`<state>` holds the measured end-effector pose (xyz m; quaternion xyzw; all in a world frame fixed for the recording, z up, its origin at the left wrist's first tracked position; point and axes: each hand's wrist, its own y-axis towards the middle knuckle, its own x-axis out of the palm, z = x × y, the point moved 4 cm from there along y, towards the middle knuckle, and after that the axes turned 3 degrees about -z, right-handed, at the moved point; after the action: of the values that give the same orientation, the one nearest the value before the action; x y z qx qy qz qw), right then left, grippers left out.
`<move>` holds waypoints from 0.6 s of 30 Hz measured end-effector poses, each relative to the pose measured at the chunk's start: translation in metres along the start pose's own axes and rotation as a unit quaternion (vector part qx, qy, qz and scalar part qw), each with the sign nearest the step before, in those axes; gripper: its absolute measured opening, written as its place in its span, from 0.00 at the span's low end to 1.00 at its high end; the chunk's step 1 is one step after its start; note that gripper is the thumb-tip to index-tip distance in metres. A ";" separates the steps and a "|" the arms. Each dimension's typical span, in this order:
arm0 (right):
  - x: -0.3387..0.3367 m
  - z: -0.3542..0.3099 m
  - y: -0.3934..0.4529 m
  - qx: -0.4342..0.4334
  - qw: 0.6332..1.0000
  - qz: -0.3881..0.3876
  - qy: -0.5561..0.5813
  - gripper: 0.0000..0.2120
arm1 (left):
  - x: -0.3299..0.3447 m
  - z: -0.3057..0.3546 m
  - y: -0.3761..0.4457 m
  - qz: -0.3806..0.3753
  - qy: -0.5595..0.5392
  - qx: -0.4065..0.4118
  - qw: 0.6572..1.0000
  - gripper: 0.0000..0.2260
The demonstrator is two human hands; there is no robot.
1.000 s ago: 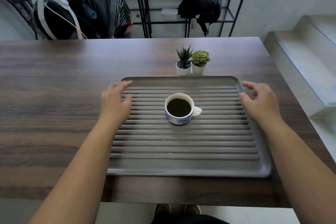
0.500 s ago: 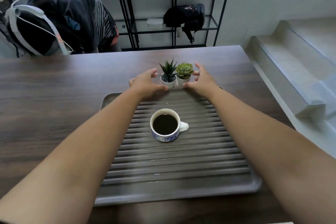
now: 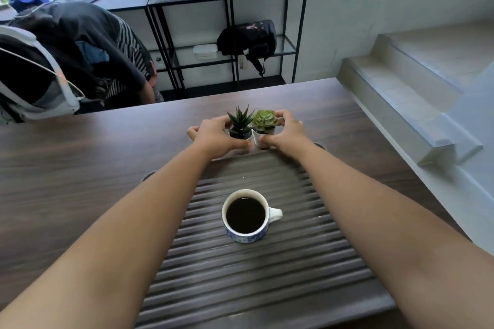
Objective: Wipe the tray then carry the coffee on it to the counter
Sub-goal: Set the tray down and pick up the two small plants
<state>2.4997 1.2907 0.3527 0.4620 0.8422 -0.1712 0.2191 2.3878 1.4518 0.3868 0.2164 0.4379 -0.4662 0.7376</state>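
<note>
A grey ribbed tray (image 3: 256, 280) lies on the dark wooden table (image 3: 80, 168) in front of me. On the tray's middle stands a blue-and-white cup of black coffee (image 3: 247, 216), handle to the right. Beyond the tray's far edge stand two small potted succulents. My left hand (image 3: 216, 136) wraps around the spiky plant's white pot (image 3: 240, 125). Around the rosette plant's pot (image 3: 264, 125) curls my right hand (image 3: 283, 133). Both forearms stretch across the tray on either side of the cup.
Behind the table stands a black metal shelf (image 3: 232, 35) with a black bag (image 3: 248, 40) and bottles on top. A chair draped with dark clothes (image 3: 80, 43) is at the far left. White steps (image 3: 414, 83) rise at the right, close to the table's edge.
My hands left the tray's sides, reached forward past the cup and closed around the two plant pots. The view tilted up and forward. The cup has not moved on the tray.
</note>
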 end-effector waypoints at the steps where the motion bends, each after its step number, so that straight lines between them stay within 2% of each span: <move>1: -0.004 0.000 0.001 -0.002 1.000 0.005 0.007 0.32 | -0.003 0.006 0.002 0.002 0.006 0.002 1.000 0.25; 7: -0.057 -0.004 0.008 -0.013 0.997 0.059 0.038 0.33 | -0.018 0.067 0.020 0.015 -0.010 0.038 0.999 0.26; 11: -0.107 0.000 0.017 -0.019 0.992 0.097 0.075 0.32 | -0.013 0.111 0.040 0.008 -0.107 0.044 0.993 0.25; 14: -0.146 0.010 0.030 -0.017 0.991 0.111 0.073 0.32 | -0.001 0.141 0.058 0.042 -0.149 0.026 0.988 0.24; 18: -0.186 0.025 0.051 -0.019 0.991 0.117 0.053 0.32 | 0.025 0.176 0.081 0.078 -0.194 -0.019 0.978 0.30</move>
<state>2.6378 1.1736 0.4250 0.5620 0.7956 -0.1036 0.2009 2.5417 1.3492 0.4506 0.1413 0.2772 -0.4317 0.8467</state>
